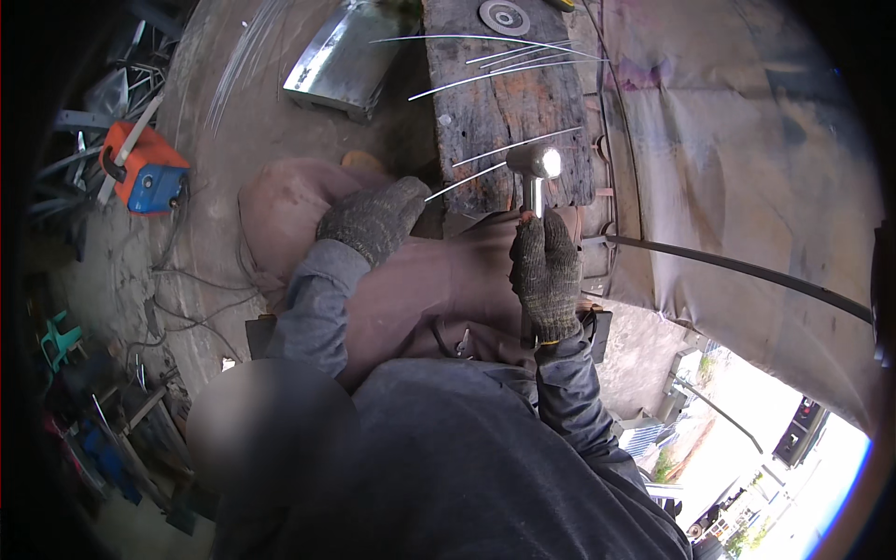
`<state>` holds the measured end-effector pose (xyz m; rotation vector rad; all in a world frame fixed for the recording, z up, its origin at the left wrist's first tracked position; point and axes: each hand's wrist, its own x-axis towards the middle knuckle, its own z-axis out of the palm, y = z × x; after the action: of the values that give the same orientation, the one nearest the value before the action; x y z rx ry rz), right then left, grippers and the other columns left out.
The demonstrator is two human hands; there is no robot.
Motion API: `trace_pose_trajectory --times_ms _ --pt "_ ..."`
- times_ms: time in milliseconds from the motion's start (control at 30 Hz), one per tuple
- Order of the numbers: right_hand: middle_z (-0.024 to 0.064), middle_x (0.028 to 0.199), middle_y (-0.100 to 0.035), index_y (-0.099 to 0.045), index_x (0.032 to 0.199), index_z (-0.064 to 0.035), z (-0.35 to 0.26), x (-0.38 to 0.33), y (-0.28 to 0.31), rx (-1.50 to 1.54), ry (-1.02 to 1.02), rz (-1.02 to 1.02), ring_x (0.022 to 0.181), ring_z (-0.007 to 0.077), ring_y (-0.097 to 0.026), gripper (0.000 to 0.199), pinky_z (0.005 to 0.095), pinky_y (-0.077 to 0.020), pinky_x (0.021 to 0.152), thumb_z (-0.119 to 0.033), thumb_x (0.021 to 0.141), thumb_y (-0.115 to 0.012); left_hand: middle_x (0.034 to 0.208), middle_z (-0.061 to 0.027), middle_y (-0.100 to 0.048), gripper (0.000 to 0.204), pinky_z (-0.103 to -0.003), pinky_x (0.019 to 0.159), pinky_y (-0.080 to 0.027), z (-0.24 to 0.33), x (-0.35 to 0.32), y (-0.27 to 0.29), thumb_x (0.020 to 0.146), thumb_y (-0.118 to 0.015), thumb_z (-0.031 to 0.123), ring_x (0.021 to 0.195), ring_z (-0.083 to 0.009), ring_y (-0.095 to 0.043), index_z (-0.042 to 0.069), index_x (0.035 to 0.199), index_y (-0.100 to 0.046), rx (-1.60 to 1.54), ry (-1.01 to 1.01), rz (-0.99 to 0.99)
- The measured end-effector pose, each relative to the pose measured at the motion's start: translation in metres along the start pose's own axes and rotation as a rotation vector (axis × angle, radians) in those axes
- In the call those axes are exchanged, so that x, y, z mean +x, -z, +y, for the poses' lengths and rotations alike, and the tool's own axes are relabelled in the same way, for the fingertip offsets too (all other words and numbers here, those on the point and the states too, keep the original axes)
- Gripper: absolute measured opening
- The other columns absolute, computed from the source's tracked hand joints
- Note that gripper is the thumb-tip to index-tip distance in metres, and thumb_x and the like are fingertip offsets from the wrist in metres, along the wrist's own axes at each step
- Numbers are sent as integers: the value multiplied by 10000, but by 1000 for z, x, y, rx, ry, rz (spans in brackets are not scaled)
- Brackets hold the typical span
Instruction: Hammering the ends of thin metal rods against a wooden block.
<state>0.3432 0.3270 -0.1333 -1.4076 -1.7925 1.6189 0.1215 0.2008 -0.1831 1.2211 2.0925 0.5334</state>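
Risk of a glancing blow: right hand [546,271], fingers wrapped around the shiny hammer [539,166] raised over the wooden worktop's [504,112] near edge, could scatter loose thin rods [518,147] toward the left hand [373,217], fingers curled, resting nearby.

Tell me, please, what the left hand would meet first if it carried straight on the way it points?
Probably the thin wire its fingers reach toward, then the wooden plank under it; depth is unclear.
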Motion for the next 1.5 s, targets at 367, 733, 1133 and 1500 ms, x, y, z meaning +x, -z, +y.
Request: trace_pose_trajectory --times_ms 367,733,1133,1500 --pt "-44 629 -522 -653 1186 -129 13 13 -4 -183 123 -33 483 44 -490 326 247 -398 418 -407 1046 -557 1202 -122 -688 285 -450 923 -518 -3 -1 -10 1021 -544 308 1090 -346 -654 168 1242 -657 92 -25 42" --pt "136 742 -667 -631 1218 -22 1 -2 1 -245 72 -141 620 233 -665 298 379 -491 577 -259 1043 -586 1136 -101 -705 271 -472 859 -536 12 -4 5 1010 -554 346 1007 -358 -672 201 1211 -663 76 -10 36" --pt "-11 586 -508 -616 1121 -74 19 2 16 6 -89 80 452 79 -490 300 271 -393 422 -353 1073 -517 1101 -121 -709 213 -361 837 -566 41 -26 22 986 -638 163 945 -238 -711 76 1180 -637 -270 -123 263" --pt "-3 574 -473 -573 1214 -48 39 15 59 280 -239 69 401 111 -468 532 280 -381 343 -541 1049 -457 990 -57 -686 302 -277 795 -537 120 -32 12 889 -787 116 910 -112 -652 37 1138 -636 -901 -248 249"
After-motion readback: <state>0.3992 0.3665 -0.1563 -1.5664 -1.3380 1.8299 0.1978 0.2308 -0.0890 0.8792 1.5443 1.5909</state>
